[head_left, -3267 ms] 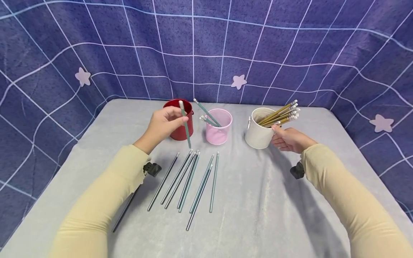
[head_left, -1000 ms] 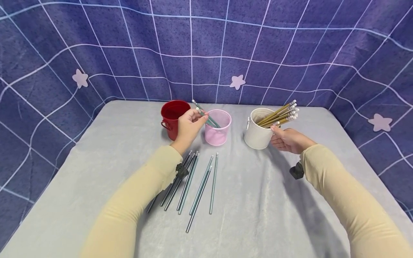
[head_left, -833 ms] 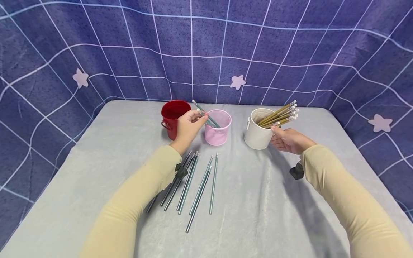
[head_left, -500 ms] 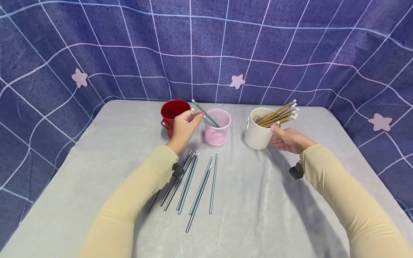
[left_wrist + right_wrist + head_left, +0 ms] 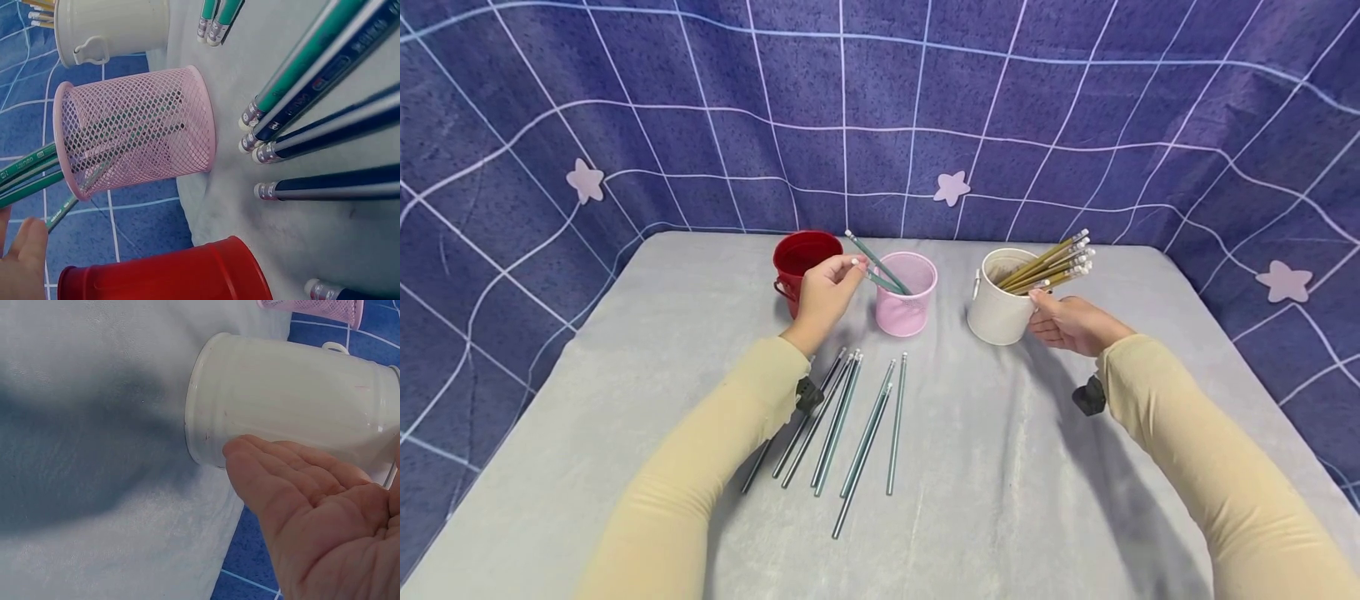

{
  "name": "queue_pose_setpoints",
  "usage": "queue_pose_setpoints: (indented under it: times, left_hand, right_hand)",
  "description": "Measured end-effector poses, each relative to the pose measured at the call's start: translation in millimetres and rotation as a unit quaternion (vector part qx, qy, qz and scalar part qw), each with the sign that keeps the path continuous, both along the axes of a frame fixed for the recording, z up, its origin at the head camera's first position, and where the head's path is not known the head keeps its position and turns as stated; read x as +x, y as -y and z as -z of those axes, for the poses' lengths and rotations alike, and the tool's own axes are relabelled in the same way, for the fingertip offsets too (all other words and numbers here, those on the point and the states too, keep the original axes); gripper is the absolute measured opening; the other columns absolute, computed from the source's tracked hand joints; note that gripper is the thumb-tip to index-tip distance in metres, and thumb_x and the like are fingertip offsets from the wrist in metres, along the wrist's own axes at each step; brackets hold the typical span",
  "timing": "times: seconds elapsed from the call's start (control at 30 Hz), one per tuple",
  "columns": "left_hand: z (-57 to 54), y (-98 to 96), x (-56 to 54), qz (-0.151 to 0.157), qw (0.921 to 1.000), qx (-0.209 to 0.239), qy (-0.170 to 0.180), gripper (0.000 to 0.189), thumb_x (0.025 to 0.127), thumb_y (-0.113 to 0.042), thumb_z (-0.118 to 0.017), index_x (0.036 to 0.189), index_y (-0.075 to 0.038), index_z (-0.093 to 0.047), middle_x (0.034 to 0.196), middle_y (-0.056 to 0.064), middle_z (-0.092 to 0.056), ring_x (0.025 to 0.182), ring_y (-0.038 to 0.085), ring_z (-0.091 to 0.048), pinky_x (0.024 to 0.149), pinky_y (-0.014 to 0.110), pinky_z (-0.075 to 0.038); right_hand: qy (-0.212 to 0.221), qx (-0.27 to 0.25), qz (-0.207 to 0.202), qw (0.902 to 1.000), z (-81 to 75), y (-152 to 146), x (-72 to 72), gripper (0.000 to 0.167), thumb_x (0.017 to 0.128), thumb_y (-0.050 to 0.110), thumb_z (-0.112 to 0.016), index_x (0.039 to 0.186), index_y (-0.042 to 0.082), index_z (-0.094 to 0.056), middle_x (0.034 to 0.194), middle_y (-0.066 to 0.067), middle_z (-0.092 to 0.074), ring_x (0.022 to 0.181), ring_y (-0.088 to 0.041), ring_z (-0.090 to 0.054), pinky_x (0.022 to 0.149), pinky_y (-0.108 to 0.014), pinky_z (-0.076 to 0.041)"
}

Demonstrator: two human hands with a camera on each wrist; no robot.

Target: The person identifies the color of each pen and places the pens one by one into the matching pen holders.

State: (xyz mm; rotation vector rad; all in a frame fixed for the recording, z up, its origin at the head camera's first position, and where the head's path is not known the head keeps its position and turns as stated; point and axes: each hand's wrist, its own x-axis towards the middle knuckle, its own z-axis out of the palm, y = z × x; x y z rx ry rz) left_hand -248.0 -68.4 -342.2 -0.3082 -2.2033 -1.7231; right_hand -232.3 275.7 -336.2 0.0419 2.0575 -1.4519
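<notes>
At the pink mesh cup [image 5: 906, 312], my left hand [image 5: 826, 293] pinches the eraser end of a green pencil [image 5: 882, 282] whose lower part is inside the cup. Another green pencil [image 5: 867, 251] leans in it too. The left wrist view shows several green pencils through the mesh [image 5: 134, 128], with my thumb and a fingertip at their upper ends. My right hand [image 5: 1071, 323] holds the white bucket [image 5: 1000, 321] by its right side, thumb at the rim and fingers along the wall. Several yellow pencils [image 5: 1043, 271] lean to the right inside that bucket.
A red bucket [image 5: 792, 271] stands just left of the pink cup, partly behind my left hand. Several green and dark blue pencils [image 5: 853, 433] lie in front, eraser ends away from me. A blue gridded cloth [image 5: 880, 100] hangs behind the grey table [image 5: 1000, 500].
My left hand carried a green pencil from in front of the red bucket rightward into the pink cup, then shifted slightly left. A dark pencil at left became hidden. My right hand stayed put.
</notes>
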Motion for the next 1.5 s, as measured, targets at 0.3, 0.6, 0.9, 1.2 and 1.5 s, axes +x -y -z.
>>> queue_pose_setpoints:
  times: [0.3,0.6,0.9,1.2,1.5]
  left_hand:
    - [4.9,16.2,2.0,0.023,0.9937,-0.004,0.110,0.029,0.098,-0.014,-0.052,0.118,0.005,-0.062,0.107,0.023,-0.067,0.075,0.014,-0.065,0.067,0.026,-0.055]
    - [23.4,39.6,8.6,0.131,0.8934,-0.324,0.282,0.022,0.088,-0.011,-0.049,0.071,-0.004,-0.060,0.062,0.005,-0.061,0.042,0.010,-0.050,0.045,0.022,-0.046]
    - [30.9,34.5,21.2,0.206,0.8422,-0.408,0.285,0.027,0.085,-0.010,-0.052,0.058,-0.008,-0.056,0.056,0.002,-0.059,0.043,0.011,-0.050,0.046,0.023,-0.045]
    - [34.9,27.6,26.8,0.185,0.8320,-0.429,0.299,0.029,0.083,-0.010,-0.062,0.055,-0.007,-0.056,0.049,0.001,-0.051,0.042,0.010,-0.049,0.046,0.021,-0.044]
    - [39.1,17.3,28.0,0.180,0.8268,-0.449,0.286,0.028,0.082,-0.015,-0.070,0.058,-0.008,-0.058,0.052,0.001,-0.055,0.043,0.011,-0.051,0.047,0.022,-0.046]
  right_hand:
    - [0.000,0.012,-0.007,0.9999,-2.6,2,0.5,0.079,0.103,0.045,-0.016,0.139,-0.025,-0.009,0.145,-0.041,-0.014,0.139,-0.046,-0.014,0.114,-0.049,-0.016]
    - [0.001,0.012,-0.009,0.9999,-0.6,0,-0.2,0.079,0.103,0.045,-0.015,0.139,-0.025,-0.009,0.145,-0.042,-0.014,0.139,-0.046,-0.013,0.114,-0.050,-0.015]
    - [-0.002,0.016,-0.003,0.9999,-1.1,0,0.8,0.081,0.102,0.048,-0.017,0.140,-0.024,-0.011,0.146,-0.041,-0.016,0.139,-0.045,-0.014,0.114,-0.049,-0.016]
    - [-0.002,0.015,-0.012,0.9998,-2.6,2,1.4,0.081,0.102,0.047,-0.016,0.139,-0.025,-0.010,0.145,-0.041,-0.015,0.139,-0.046,-0.014,0.114,-0.049,-0.016]
    - [-0.003,0.024,-0.010,0.9996,-3.2,1,0.2,0.081,0.102,0.048,-0.015,0.139,-0.024,-0.011,0.146,-0.040,-0.016,0.139,-0.045,-0.015,0.114,-0.049,-0.016]
